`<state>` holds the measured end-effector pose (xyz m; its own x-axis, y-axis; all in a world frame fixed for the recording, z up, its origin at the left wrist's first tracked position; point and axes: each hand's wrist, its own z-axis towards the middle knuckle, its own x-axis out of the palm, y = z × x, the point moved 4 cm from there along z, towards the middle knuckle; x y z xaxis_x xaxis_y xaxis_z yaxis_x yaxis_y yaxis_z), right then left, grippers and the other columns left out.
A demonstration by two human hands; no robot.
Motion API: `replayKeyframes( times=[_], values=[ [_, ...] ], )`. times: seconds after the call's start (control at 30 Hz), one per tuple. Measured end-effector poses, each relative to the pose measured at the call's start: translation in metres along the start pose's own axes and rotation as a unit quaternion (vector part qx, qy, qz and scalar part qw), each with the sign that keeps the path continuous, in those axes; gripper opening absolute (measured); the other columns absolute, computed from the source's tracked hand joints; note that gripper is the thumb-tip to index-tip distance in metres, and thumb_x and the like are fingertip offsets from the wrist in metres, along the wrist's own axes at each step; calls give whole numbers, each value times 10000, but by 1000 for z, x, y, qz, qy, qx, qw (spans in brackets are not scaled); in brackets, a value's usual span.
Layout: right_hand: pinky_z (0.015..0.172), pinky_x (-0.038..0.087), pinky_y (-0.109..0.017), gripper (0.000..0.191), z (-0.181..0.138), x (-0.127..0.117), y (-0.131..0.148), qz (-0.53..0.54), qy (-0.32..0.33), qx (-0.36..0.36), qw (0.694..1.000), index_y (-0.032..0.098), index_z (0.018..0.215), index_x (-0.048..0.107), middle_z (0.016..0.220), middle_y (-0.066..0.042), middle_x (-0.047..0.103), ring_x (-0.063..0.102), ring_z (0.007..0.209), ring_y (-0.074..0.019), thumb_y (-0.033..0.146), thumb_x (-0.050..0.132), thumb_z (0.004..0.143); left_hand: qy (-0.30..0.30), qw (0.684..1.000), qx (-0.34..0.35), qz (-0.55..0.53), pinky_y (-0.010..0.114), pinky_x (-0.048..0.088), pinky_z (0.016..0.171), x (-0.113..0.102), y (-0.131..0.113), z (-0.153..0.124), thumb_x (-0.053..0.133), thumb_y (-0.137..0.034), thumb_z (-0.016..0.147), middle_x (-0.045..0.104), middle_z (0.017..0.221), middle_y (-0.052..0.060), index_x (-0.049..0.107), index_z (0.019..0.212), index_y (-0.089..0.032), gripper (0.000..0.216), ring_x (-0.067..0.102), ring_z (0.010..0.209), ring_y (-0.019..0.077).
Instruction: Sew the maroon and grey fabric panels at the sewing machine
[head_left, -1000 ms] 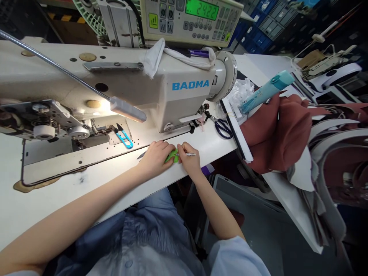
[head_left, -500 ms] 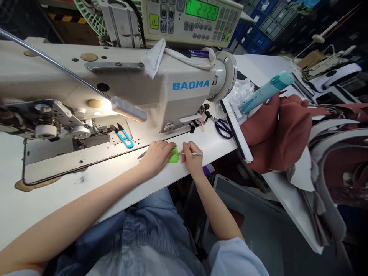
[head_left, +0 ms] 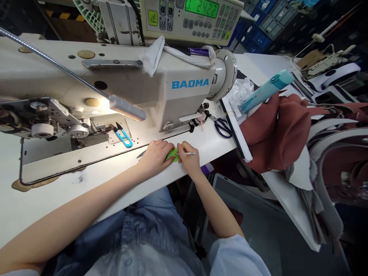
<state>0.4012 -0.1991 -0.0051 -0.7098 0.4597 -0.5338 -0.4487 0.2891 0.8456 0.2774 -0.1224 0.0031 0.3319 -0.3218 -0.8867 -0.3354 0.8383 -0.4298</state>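
Sewing station seen from above the seated person. The sewing machine (head_left: 115,88) fills the counter (head_left: 57,191) from nine to one o'clock, with its control panel (head_left: 195,19) at twelve and a heap of red-brown fabric (head_left: 276,134) at three. The lit lamp head (head_left: 126,108) hangs over the machine bed. Dark-handled scissors (head_left: 222,126) lie at two o'clock of the hands, and blue thread snips (head_left: 124,137) at ten. At the counter's near edge, the left hand (head_left: 155,155) lies over a small green piece (head_left: 171,154), its grip spread, with loosely bent fingers pressing the piece flat rather than closing round it. The right hand (head_left: 188,161), grip pinching a slim white pen (head_left: 188,153), sits just beside it at three o'clock. Half a second earlier the right hand stood slightly farther toward three o'clock and more of the green showed between the hands. Now that gap has closed, the two hands nearly touch, and only a sliver of the piece is exposed. The green piece has not shifted from its place. Judged from this, the pen has returned to the piece's edge for another short stroke, and the marking appears to be mid-course.
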Motion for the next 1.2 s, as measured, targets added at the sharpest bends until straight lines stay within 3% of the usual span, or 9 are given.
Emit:
replayKeyframes(
  times=[0.2,0.33,0.43,0.53,0.77,0.9,1.2],
  values=[
    [547,360,-247,414,1,1,0,21,10,5,1000,231,602,374,437,77,462,440,455,-112,473,503,912,9,1000,5,14,381,372,746,3,2,1,569,-360,933,656,959,76,567,1036,-182,206,563,953,279],
    [550,380,-250,407,-1,-4,2,87,-28,12,996,233,600,377,434,75,440,430,452,-110,460,506,913,15,1000,0,9,376,374,757,3,2,0,537,-330,955,661,980,77,575,1047,-180,180,569,958,271],
    [537,387,-255,419,-2,-8,2,134,-45,22,990,238,591,368,419,73,425,413,430,-110,463,493,921,8,1000,-5,1,378,377,759,4,3,0,436,-257,992,663,987,80,565,1160,-185,223,569,956,261],
    [535,379,-253,422,-2,-4,3,92,-13,9,996,235,586,375,426,70,440,411,432,-109,469,504,913,9,1000,5,10,379,370,746,5,4,0,364,-186,995,659,962,81,531,1264,-207,317,561,945,261],
    [545,349,-243,415,0,2,1,2,21,-9,1000,229,606,374,453,70,472,443,471,-111,471,488,923,12,1000,11,-4,388,368,747,-1,0,-1,429,-156,921,649,933,72,595,1069,-177,223,553,929,260],
    [549,347,-244,412,0,1,0,11,11,-11,1000,227,603,373,439,73,460,442,462,-111,457,490,924,2,1000,6,3,391,368,748,-1,-2,-1,555,-271,887,648,949,72,582,1039,-172,183,555,949,274],
    [539,364,-244,400,-1,0,1,40,7,2,999,229,613,389,447,77,465,427,448,-105,463,509,914,4,1000,12,19,386,363,741,3,0,0,580,-367,931,659,971,74,573,1059,-172,234,558,950,276]
  ],
)
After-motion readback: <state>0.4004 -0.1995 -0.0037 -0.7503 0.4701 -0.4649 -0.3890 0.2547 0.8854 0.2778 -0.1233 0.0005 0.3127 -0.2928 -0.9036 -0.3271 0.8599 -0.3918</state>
